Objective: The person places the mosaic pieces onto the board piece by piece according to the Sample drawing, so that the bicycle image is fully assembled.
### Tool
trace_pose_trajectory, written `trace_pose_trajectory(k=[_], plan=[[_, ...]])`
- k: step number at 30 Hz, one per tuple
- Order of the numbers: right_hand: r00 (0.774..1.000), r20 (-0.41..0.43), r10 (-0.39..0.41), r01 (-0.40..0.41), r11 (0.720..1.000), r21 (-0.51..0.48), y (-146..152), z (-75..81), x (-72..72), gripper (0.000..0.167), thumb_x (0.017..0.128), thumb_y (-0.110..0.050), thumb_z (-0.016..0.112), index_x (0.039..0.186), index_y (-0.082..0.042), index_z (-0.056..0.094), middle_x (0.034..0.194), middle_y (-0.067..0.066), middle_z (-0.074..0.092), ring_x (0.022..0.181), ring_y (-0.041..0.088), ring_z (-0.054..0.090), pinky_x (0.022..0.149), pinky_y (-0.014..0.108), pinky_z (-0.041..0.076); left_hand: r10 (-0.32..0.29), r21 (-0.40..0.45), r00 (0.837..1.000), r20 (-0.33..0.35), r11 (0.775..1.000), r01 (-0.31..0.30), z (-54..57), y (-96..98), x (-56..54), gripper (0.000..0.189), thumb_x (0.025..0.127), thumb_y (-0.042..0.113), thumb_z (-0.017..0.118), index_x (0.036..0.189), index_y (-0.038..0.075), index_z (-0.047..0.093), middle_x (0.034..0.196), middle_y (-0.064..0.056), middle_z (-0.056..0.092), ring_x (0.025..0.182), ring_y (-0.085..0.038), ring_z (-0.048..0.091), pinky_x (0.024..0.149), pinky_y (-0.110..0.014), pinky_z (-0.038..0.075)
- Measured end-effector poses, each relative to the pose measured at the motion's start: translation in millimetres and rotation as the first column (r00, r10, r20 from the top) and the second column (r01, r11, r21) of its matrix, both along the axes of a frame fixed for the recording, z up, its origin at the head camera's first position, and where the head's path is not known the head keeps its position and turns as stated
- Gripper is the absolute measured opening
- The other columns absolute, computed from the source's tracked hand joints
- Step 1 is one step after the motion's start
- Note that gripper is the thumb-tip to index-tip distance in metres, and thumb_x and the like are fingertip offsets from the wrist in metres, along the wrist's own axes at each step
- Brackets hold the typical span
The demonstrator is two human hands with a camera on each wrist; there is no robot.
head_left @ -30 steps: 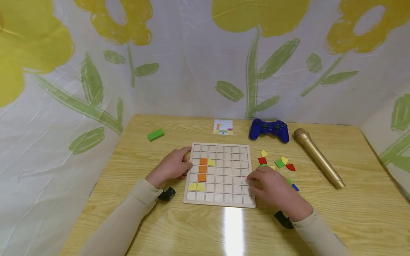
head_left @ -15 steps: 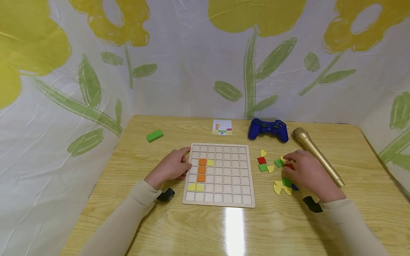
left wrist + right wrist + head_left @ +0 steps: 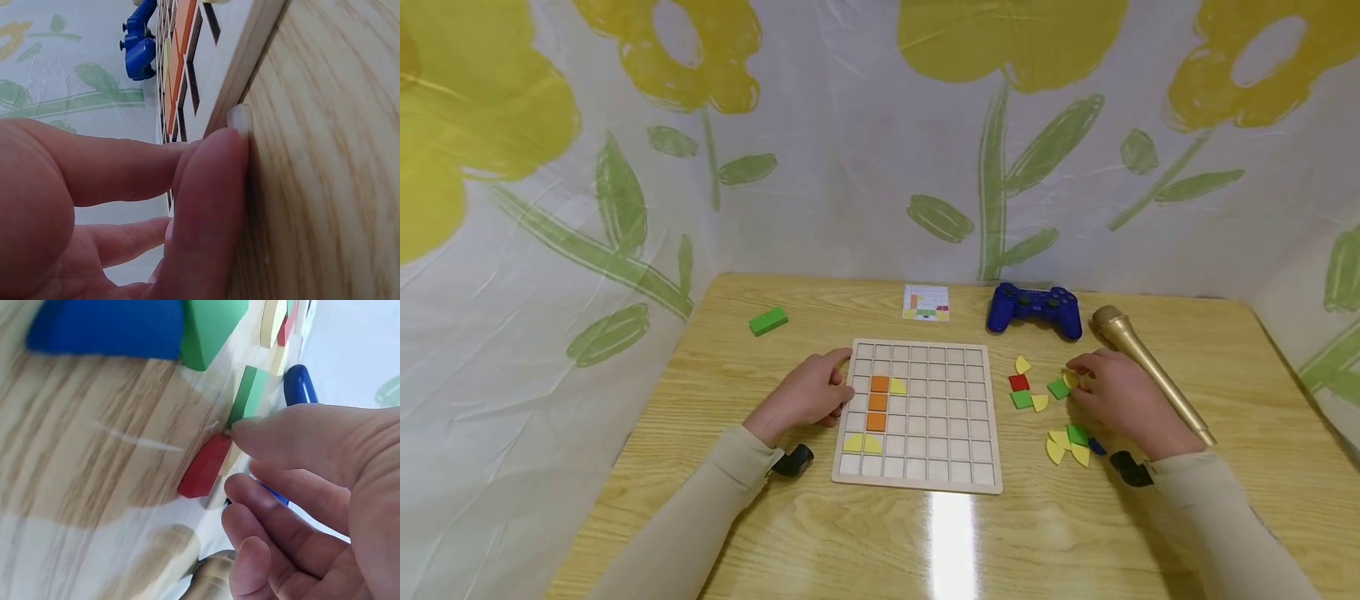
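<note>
My left hand (image 3: pixel 805 389) rests against the left edge of a gridded wooden board (image 3: pixel 937 408), thumb and index finger touching its rim. Orange square tiles (image 3: pixel 877 402) stand in a column on the board, with a yellow quarter-circle tile (image 3: pixel 898 386) beside the top one and two more yellow ones lower left. Over the loose pieces at the right, my right hand (image 3: pixel 1123 396) has its fingertips at another yellow quarter-circle tile (image 3: pixel 1070 379), next to a green square tile (image 3: pixel 1058 389). In the right wrist view, a red curved-edge tile (image 3: pixel 206 465) lies right by the thumb tip; the hand hides it from the head view.
Several loose yellow, green, red and blue tiles (image 3: pixel 1058 439) lie right of the board. Behind are a pattern card (image 3: pixel 927 302) and a blue game controller (image 3: pixel 1034 310). A gold microphone (image 3: pixel 1153 375) lies beyond my right hand. A green block (image 3: pixel 768 321) sits at back left.
My right hand has moved from the board's right edge out to the loose tiles and now lingers at the yellow and red ones. My left hand stays at the board's edge.
</note>
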State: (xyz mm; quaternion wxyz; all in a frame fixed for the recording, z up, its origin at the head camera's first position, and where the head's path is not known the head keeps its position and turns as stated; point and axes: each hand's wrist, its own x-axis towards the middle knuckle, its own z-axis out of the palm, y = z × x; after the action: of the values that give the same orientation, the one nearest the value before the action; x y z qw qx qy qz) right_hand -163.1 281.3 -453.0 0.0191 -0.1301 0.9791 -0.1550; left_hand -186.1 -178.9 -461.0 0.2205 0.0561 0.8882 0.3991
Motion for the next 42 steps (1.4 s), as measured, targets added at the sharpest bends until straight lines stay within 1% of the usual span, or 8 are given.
trace_pose_trajectory(k=[7, 16, 21, 24, 29, 35, 42], plan=[[1.000, 0.020, -0.014, 0.014, 1.000, -0.006, -1.9, -1.7, -1.8, 0.031, 0.095, -0.009, 0.076, 0.122, 0.005, 0.075, 0.116, 0.023, 0.074, 0.102, 0.038, 0.071, 0.089, 0.056, 0.062, -0.001, -0.007, 1.000, -0.001, 1.000, 0.001, -0.5, 0.5, 1.2, 0.071, 0.104, 0.013, 0.067, 0.168, 0.013, 0.037, 0.107, -0.012, 0.059, 0.069, -0.020, 0.066, 0.057, -0.029, 0.061], [1.000, 0.008, -0.011, 0.011, 1.000, 0.004, -1.7, -1.2, -2.6, 0.029, 0.092, -0.010, 0.080, 0.117, 0.005, 0.077, 0.110, 0.021, 0.076, 0.100, 0.037, 0.072, 0.089, 0.057, 0.061, 0.002, -0.009, 1.000, 0.000, 1.000, -0.002, -0.3, 2.0, 2.7, 0.069, 0.104, 0.013, 0.067, 0.167, 0.013, 0.038, 0.103, -0.011, 0.059, 0.067, -0.019, 0.066, 0.056, -0.028, 0.061], [1.000, 0.008, -0.014, 0.014, 1.000, 0.011, -3.9, 2.4, -0.7, 0.030, 0.093, -0.011, 0.080, 0.118, 0.004, 0.077, 0.111, 0.021, 0.077, 0.100, 0.037, 0.072, 0.089, 0.057, 0.061, 0.002, -0.009, 1.000, -0.005, 1.000, -0.002, 1.2, 2.2, 4.1, 0.070, 0.104, 0.013, 0.068, 0.167, 0.013, 0.039, 0.103, -0.011, 0.060, 0.067, -0.020, 0.066, 0.056, -0.029, 0.061], [1.000, 0.014, -0.005, 0.005, 1.000, -0.010, -9.4, 6.1, 2.7, 0.030, 0.095, -0.012, 0.079, 0.120, 0.004, 0.077, 0.113, 0.021, 0.075, 0.101, 0.038, 0.071, 0.089, 0.057, 0.061, 0.001, -0.008, 1.000, -0.005, 1.000, -0.001, 1.6, 1.9, 4.7, 0.070, 0.104, 0.013, 0.068, 0.167, 0.013, 0.039, 0.104, -0.012, 0.060, 0.067, -0.020, 0.066, 0.057, -0.030, 0.062], [1.000, 0.011, 0.029, -0.028, 0.998, -0.055, -37.0, 13.8, 10.5, 0.029, 0.096, -0.013, 0.079, 0.122, 0.001, 0.077, 0.112, 0.016, 0.075, 0.101, 0.033, 0.071, 0.088, 0.055, 0.061, 0.005, -0.013, 1.000, -0.006, 1.000, -0.005, 0.2, 0.2, 3.5, 0.070, 0.104, 0.013, 0.067, 0.167, 0.014, 0.039, 0.103, -0.012, 0.060, 0.067, -0.020, 0.066, 0.056, -0.030, 0.061], [0.993, -0.034, 0.114, -0.116, 0.990, -0.074, -84.1, 16.5, 16.9, 0.023, 0.094, -0.011, 0.083, 0.116, -0.004, 0.080, 0.102, 0.006, 0.074, 0.092, 0.023, 0.068, 0.082, 0.044, 0.061, -0.003, -0.001, 1.000, -0.013, 1.000, 0.003, -1.1, -2.5, 0.7, 0.070, 0.104, 0.012, 0.066, 0.168, 0.012, 0.038, 0.099, -0.012, 0.061, 0.065, -0.019, 0.067, 0.056, -0.030, 0.061], [0.973, -0.089, 0.213, -0.219, 0.974, -0.062, -139.0, 17.6, 29.3, 0.020, 0.091, -0.010, 0.085, 0.111, -0.007, 0.081, 0.105, 0.004, 0.075, 0.099, 0.021, 0.069, 0.086, 0.040, 0.063, -0.013, 0.013, 1.000, -0.016, 1.000, 0.013, -0.7, -1.7, -0.4, 0.070, 0.104, 0.012, 0.066, 0.168, 0.012, 0.038, 0.095, -0.010, 0.060, 0.065, -0.019, 0.066, 0.057, -0.030, 0.061]])
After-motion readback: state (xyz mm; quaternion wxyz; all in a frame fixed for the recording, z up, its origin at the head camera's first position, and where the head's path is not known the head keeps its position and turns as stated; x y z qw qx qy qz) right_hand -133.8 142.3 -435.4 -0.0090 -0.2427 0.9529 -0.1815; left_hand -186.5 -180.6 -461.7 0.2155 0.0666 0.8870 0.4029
